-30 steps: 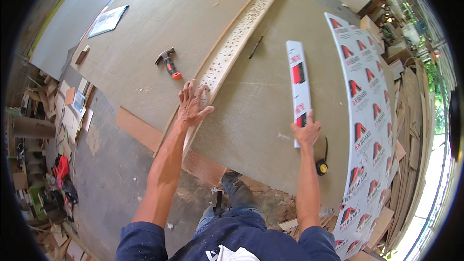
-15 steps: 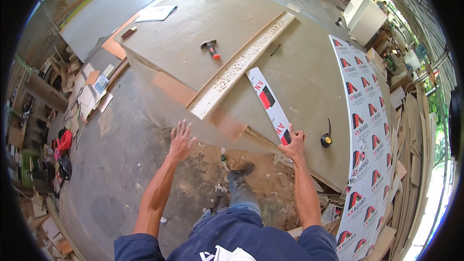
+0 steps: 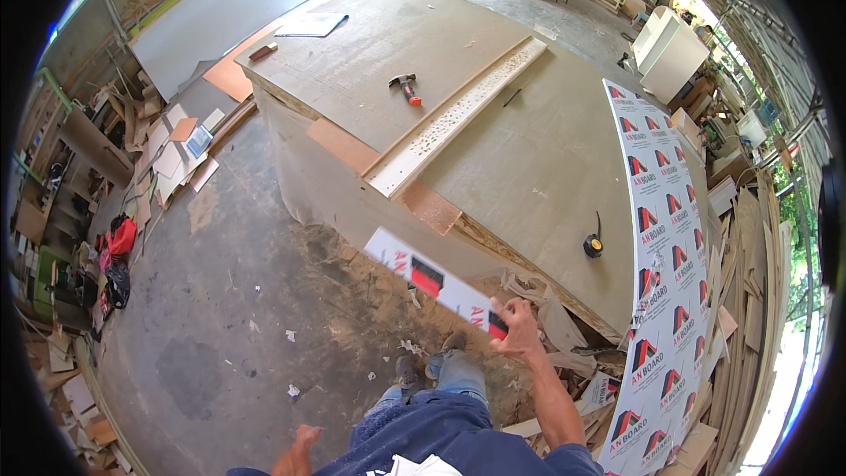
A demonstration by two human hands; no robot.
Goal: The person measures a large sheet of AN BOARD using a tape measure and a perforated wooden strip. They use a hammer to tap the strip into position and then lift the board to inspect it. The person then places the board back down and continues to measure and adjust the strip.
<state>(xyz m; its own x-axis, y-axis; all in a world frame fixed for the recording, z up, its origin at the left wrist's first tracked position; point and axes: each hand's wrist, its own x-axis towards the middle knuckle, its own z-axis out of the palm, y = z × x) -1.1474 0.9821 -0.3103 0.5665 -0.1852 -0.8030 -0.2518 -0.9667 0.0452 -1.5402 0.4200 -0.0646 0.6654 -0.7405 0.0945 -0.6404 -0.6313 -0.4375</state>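
Note:
My right hand [image 3: 518,328] grips one end of a printed white board strip [image 3: 441,286], closed around it. The strip is held out in front of my body, off the table's near edge, slanting up to the left. My left hand [image 3: 305,441] is low beside my hip, away from the work; its fingers are blurred and partly hidden. A long pale slat with many small dark holes [image 3: 454,123] lies across the big worktable [image 3: 564,159]. On the tabletop rest a claw hammer [image 3: 405,89] with a red grip end, a thin dark stick [image 3: 513,97] and a yellow-black tape measure [image 3: 593,247].
A large printed white sheet [image 3: 656,229] lies along the table's right side. Scrap wood [image 3: 740,282] is heaped beyond it. Papers [image 3: 312,25] and a small brown block [image 3: 263,52] sit at the table's far left. Offcuts [image 3: 181,154] and a red bag [image 3: 121,235] lie on the left floor.
My right hand has lifted the board strip off the tabletop and swung it toward my body, over the near edge. My left hand has dropped from near the table to my side.

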